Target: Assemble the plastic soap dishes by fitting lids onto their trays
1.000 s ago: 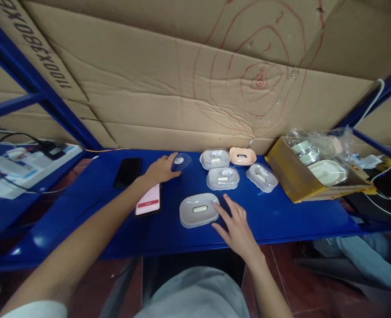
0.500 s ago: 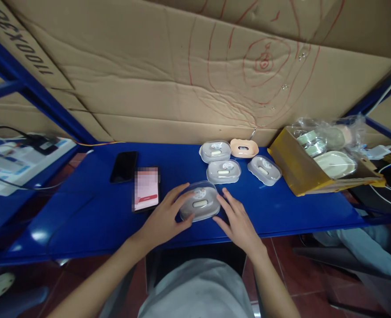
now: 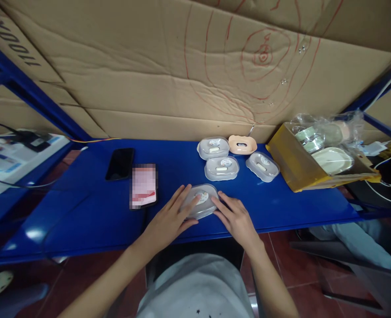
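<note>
A grey soap box (image 3: 198, 211) with a clear lid and a round printed sticker lies at the front of the blue table, between my two hands. My left hand (image 3: 170, 216) wraps its left side, one finger laid across the lid by the sticker and the thumb at the near edge. On the opposite side, my right hand (image 3: 237, 216) has its fingertips on the lid's right edge. Behind it are more lidded soap boxes: one grey box (image 3: 222, 168), another at the back (image 3: 213, 148), and a tilted one (image 3: 262, 167) to the right. A peach soap box (image 3: 243, 145) sits at the back.
On the left lie a black phone (image 3: 119, 164) and a second phone (image 3: 144, 185) with a lit, blurred screen. An open cardboard box (image 3: 288, 163) with plastic-wrapped dishes stands at right. Cardboard (image 3: 132, 66) walls the back. A co-worker's leg (image 3: 364, 240) shows at lower right.
Both hands have closed in on the soap box, and a left finger now lies across its lid. The pale oval piece seen at its middle earlier no longer shows. The view has shifted slightly.
</note>
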A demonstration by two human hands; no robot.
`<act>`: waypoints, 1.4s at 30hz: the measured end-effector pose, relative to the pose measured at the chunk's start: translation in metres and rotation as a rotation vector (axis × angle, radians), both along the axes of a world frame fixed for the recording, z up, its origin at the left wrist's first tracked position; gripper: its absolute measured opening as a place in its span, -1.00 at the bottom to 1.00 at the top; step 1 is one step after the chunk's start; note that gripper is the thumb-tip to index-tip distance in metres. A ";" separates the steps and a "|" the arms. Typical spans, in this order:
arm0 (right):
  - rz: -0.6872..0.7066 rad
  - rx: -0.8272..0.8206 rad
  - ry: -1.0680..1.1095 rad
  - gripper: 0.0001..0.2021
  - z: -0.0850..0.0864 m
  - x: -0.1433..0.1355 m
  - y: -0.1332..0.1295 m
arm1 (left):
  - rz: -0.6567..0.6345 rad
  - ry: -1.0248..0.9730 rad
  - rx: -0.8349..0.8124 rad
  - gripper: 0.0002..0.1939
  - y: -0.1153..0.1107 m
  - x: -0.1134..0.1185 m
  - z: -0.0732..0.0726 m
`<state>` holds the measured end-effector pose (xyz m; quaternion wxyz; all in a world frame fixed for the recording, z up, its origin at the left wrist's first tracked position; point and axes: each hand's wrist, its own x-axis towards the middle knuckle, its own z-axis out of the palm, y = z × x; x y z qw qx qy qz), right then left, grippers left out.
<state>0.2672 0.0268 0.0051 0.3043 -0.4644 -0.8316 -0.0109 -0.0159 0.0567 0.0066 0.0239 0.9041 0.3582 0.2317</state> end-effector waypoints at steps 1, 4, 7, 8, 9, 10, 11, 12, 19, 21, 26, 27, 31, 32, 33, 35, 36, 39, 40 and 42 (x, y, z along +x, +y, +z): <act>0.000 0.000 -0.005 -0.34 0.000 0.000 0.000 | 0.004 0.012 0.007 -0.22 -0.002 0.001 0.000; 0.016 -0.025 -0.016 -0.32 0.002 -0.001 0.000 | 0.027 0.009 0.011 -0.16 -0.008 0.001 0.001; 0.035 -0.051 -0.020 -0.33 0.003 -0.002 -0.001 | 0.060 -0.004 0.029 -0.10 -0.013 0.001 0.000; 0.039 -0.058 -0.021 -0.33 0.004 -0.002 -0.001 | 0.066 -0.007 0.037 -0.08 -0.014 0.000 -0.001; 0.041 -0.062 -0.021 -0.34 0.004 -0.002 -0.001 | 0.069 -0.011 0.043 -0.07 -0.015 0.000 -0.002; 0.042 -0.064 -0.020 -0.35 0.004 -0.002 -0.001 | 0.070 -0.018 0.047 -0.06 -0.015 -0.001 -0.003; 0.044 -0.064 -0.018 -0.37 0.004 -0.002 0.000 | 0.071 -0.027 0.046 -0.06 -0.016 -0.001 -0.004; 0.048 -0.063 -0.017 -0.39 0.004 -0.002 0.000 | 0.073 -0.037 0.039 -0.07 -0.016 -0.001 -0.004; 0.055 -0.063 0.153 -0.58 0.001 0.007 -0.011 | -0.113 -0.101 -0.240 -0.19 -0.011 0.002 0.014; 0.036 -0.071 0.200 -0.63 -0.001 0.018 -0.021 | -0.208 -0.090 -0.316 -0.24 -0.001 0.008 0.024; -0.241 0.036 0.188 -0.63 -0.010 0.062 -0.039 | -0.074 -0.072 -0.234 -0.38 0.061 0.036 0.034; -0.323 0.070 0.185 -0.62 -0.011 0.071 -0.040 | -0.053 -0.069 -0.218 -0.37 0.077 0.043 0.034; -0.575 0.130 0.122 -0.57 -0.012 0.081 -0.032 | -0.036 -0.047 -0.155 -0.46 0.142 0.067 0.036; -0.575 0.123 0.103 -0.56 -0.009 0.077 -0.027 | -0.028 -0.038 -0.144 -0.46 0.157 0.070 0.037; -0.542 0.109 0.081 -0.56 -0.006 0.070 -0.022 | -0.019 -0.028 -0.138 -0.43 0.171 0.071 0.039; -0.408 0.064 0.017 -0.54 0.001 0.052 -0.008 | 0.006 0.000 -0.147 -0.35 0.198 0.070 0.042; -0.334 0.037 -0.026 -0.53 0.006 0.042 0.001 | 0.009 0.021 -0.161 -0.31 0.209 0.069 0.042; -0.199 -0.023 -0.138 -0.48 0.016 0.018 0.032 | -0.001 0.089 -0.197 -0.21 0.229 0.063 0.039; -0.187 -0.038 -0.160 -0.46 0.017 0.012 0.041 | 0.001 0.102 -0.199 -0.19 0.232 0.062 0.037; -0.177 -0.074 -0.184 -0.43 0.018 0.007 0.056 | 0.018 0.112 -0.190 -0.19 0.231 0.061 0.033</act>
